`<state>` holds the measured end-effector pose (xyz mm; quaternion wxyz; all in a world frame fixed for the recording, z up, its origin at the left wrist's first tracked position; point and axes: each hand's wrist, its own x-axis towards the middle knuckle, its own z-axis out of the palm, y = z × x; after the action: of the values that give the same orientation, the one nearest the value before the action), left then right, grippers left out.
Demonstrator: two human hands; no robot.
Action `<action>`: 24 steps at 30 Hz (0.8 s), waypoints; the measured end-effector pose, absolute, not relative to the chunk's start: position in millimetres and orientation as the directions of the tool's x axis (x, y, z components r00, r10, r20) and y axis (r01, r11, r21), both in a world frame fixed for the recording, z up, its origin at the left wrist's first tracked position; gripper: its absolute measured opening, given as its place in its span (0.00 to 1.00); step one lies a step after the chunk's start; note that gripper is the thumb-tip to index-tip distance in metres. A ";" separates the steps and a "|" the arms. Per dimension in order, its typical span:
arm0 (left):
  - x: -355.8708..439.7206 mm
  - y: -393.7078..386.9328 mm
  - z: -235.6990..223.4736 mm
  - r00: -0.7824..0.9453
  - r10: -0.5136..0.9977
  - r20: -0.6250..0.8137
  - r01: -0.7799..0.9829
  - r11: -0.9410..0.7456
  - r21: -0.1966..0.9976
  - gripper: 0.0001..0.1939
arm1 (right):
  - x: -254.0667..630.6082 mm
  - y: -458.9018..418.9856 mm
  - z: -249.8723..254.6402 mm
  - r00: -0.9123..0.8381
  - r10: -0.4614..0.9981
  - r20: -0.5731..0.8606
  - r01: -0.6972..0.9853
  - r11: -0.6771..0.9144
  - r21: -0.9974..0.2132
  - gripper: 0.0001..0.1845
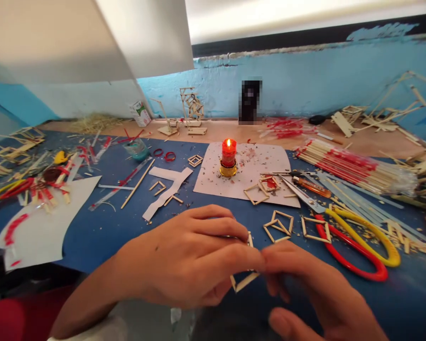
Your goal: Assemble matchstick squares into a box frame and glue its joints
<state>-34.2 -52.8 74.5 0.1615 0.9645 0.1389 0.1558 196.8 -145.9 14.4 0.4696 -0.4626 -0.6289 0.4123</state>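
The small stick frame (pixel 246 282) is at the near side of the blue table (pixel 102 227), under the fingers of the left hand (pixel 195 258) and just beside the right hand (pixel 305 279). It is made of thin, pale wooden sticks; the near part shows two sticks which meet in a pointed corner, and one more short piece is visible above the left index finger. Its middle is covered by the left fingers, so I cannot tell its complete shape, nor whether it lies on the table or is lifted. The left fingers are bent and rather close together; the left thumb is mostly hidden, and I cannot tell whether this hand has hold of the frame. The right index finger meets the tip of the left one, while the right thumb stands well apart from it, leaving a wide gap with nothing seen inside. Around their meeting place the fingertips are blurred, so a tiny piece there could not be made out. The right wrist is cut off by the bottom edge.
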 end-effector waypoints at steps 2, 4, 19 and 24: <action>-29.4 -48.6 76.7 0.931 0.270 0.247 0.173 -0.919 0.354 0.14 | 192.6 -138.6 16.0 -0.159 0.974 0.160 0.142 0.183 -0.973 0.16; -25.5 -46.9 81.5 0.946 0.252 0.202 0.168 -0.919 0.358 0.14 | 191.3 -136.1 15.1 -0.155 0.987 0.039 0.079 0.052 -0.996 0.09; -34.7 -87.6 34.8 0.431 0.893 0.131 0.368 -0.307 0.878 0.17 | 172.8 -147.9 -8.1 0.060 0.998 0.027 -0.021 0.029 -0.999 0.07; -26.3 -84.0 33.9 0.425 0.877 -0.224 0.112 0.195 0.975 0.01 | 178.5 -149.6 -13.3 0.019 0.932 0.361 0.372 0.329 -0.868 0.20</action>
<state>-26.3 -84.0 33.9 0.6334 0.5581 0.4428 0.3020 178.5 -149.6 -13.3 0.5017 -0.5075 -0.6425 0.2792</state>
